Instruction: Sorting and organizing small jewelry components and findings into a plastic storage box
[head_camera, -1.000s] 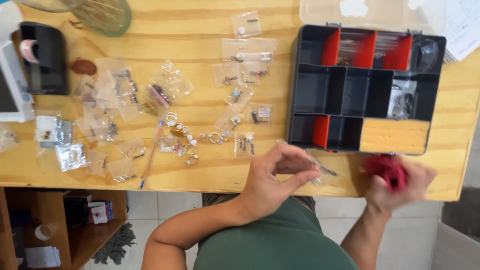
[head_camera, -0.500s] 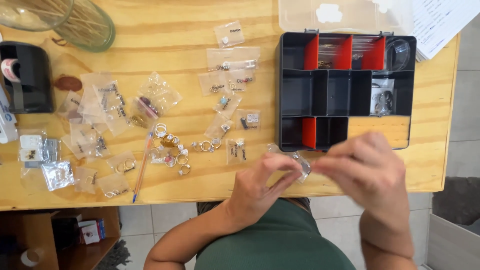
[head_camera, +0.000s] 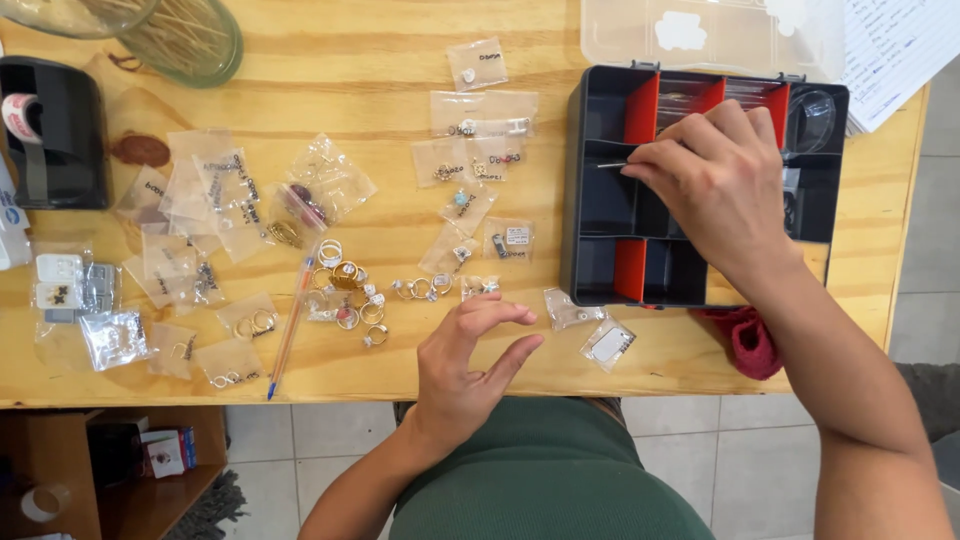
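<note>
pinching a thin pin (head_camera: 612, 165), right hand (head_camera: 715, 185) over organizer box (head_camera: 600, 255).

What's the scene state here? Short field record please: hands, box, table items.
right hand: over the black organizer box, fingertips pinching a thin pin-like item, too small to identify
left hand: open, fingers spread, at the table's near edge, holding nothing
box: lid open, red dividers between compartments
nearest left hand: two small clear bags, loose rings
other: blue pen, red cloth, tape dispenser
surface: wooden table
</note>
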